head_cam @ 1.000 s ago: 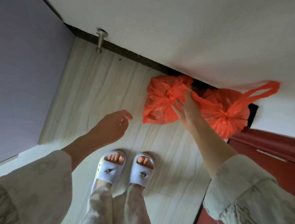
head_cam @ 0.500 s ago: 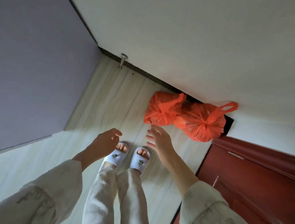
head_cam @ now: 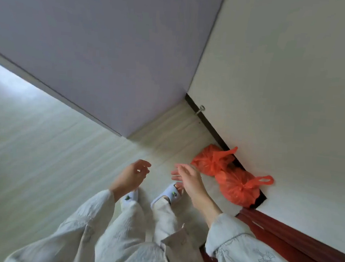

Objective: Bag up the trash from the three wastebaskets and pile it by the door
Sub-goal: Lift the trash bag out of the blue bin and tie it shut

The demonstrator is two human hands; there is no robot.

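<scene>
Two tied orange plastic bags lie on the pale floor against the white wall's dark baseboard. The farther bag [head_cam: 210, 161] touches the nearer, fuller bag [head_cam: 238, 187], whose loop handle sticks out to the right. The dark red door frame [head_cam: 295, 241] begins just past the nearer bag. My right hand [head_cam: 188, 177] hovers a short way left of the bags, fingers loose, holding nothing. My left hand [head_cam: 132, 175] hangs beside it, fingers loosely curled and empty.
A lilac cabinet side [head_cam: 110, 64] stands to the left and meets the white wall [head_cam: 283, 98] at a corner. A metal door stop [head_cam: 200, 109] sticks out of the baseboard. My feet in pale slippers [head_cam: 171, 195] stand on the light wood-grain floor [head_cam: 42, 151].
My right hand let go of the bags and drew back from them. My view rose and swung left, so the bags now lie further off at the right.
</scene>
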